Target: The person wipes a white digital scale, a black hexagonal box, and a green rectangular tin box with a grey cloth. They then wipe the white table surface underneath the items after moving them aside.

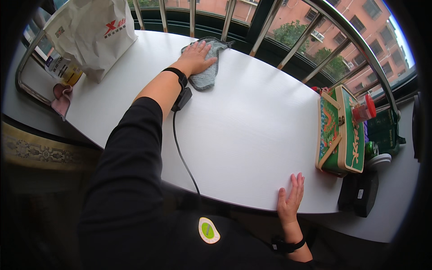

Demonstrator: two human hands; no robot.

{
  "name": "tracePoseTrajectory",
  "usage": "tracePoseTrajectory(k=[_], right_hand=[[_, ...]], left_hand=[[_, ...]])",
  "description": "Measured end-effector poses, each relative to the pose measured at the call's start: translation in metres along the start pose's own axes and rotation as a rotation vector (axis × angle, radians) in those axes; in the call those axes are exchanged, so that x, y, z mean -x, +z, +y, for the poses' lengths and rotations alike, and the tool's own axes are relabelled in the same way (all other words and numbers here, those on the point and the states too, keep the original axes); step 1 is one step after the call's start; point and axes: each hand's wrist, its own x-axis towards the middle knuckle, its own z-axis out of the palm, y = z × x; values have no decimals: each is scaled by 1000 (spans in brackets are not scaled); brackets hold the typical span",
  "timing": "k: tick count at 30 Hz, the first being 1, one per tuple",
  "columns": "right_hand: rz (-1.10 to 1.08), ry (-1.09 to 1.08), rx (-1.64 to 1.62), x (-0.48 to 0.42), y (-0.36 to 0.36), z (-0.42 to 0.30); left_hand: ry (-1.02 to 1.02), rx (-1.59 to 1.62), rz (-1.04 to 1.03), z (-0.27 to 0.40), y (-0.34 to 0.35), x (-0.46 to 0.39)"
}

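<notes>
My left hand (197, 59) lies palm down on a grey cloth (204, 79) and holds it against the white table (243, 135) at its far edge, close to the window railing. Part of the cloth sticks out past the fingers and thumb. Near the table's front edge on the right, my right hand (291, 199) rests on the tabletop with its thumb apart from the fingers and nothing in it. Both wrists wear black straps; a cable (184, 158) runs from the device (182, 99) on the left one across the table.
A white paper bag (94, 37), a plastic container (65, 71) and a pink cloth (61, 99) are at the left. On the right sit a green decorated box (341, 131), a red-lidded jar (364, 109) and a black box (358, 194). A metal railing (266, 27) borders the far side.
</notes>
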Motion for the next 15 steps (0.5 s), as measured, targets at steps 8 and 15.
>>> tracePoseTrajectory(k=[8,15], right_hand=[[109,144,-22,-2,18,-8],[118,140,59,-1,17,-11]], left_hand=[[-330,48,32,-153,-15,34],[-524,60,-25,-192,-25,-4]])
